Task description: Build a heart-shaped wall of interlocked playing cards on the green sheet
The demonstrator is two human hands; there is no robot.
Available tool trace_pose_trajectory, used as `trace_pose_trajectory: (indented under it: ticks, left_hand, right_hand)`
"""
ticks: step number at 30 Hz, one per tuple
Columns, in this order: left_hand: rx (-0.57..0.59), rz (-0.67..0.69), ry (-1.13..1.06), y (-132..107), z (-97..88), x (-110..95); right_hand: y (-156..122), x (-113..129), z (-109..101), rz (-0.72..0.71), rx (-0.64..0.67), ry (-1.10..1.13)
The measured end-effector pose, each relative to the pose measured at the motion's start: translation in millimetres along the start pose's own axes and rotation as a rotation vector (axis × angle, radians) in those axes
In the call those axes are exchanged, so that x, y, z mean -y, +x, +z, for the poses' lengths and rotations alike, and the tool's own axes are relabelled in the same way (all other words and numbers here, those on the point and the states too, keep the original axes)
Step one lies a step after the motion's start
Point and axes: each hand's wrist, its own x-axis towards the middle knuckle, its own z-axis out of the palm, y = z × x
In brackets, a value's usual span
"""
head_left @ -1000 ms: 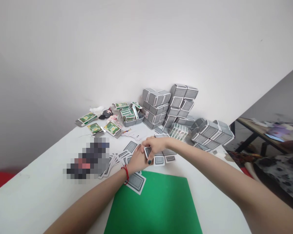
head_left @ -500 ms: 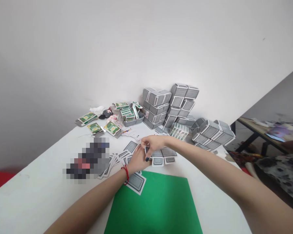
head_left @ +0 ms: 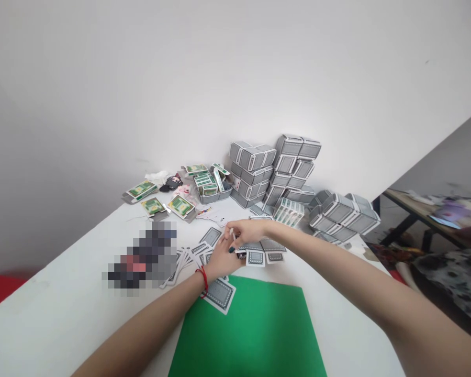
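Both my hands meet over loose grey-backed playing cards on the white table. My left hand, with a red string at its wrist, is closed around a card held on edge between the two hands. My right hand pinches the top of that same card. More face-down cards are fanned out to the left, and one card lies partly on the green mat.
Stacks of grey card decks stand at the back against the wall, with another pile to the right. Green card boxes and a small grey tray lie at the back left. A blurred patch sits left of the cards.
The card between my hands has turned from nearly flat to on edge. My right hand has shifted slightly up and left.
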Motion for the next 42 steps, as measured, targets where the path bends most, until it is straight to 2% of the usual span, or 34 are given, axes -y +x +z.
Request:
trace_pose_trajectory:
  ticks: [5, 13, 17, 21, 27, 30, 34, 42]
  left_hand:
    - [-0.008, 0.112, 0.131, 0, 4.7, 7]
    - [0.019, 0.109, 0.127, -1, 0.8, 2]
    - [0.028, 0.069, 0.090, -1, -2.8, -3]
    - [0.058, 0.088, 0.065, -2, -8.9, -8]
    - [0.048, 0.037, 0.041, -3, -7.5, -7]
    - [0.030, 0.039, 0.075, -3, -2.7, -3]
    - [0.018, 0.067, 0.124, -3, 3.3, 2]
    - [0.028, 0.053, 0.120, -3, 5.6, 5]
  right_hand:
    - [-5, 1, 4, 0.014, -0.040, -0.034]
    - [-9, -3, 7, -0.033, -0.111, 0.014]
    - [-8, -7, 13, -0.019, -0.183, -0.128]
    - [-9, -9, 19, 0.003, -0.286, -0.320]
    - [-11, -1, 14, 0.189, -0.159, -0.384]
    - [-10, 7, 8, 0.249, -0.094, -0.320]
    - [-9, 10, 2, 0.309, -0.026, -0.126]
    - [-15, -12, 3, 0.218, 0.068, 0.265]
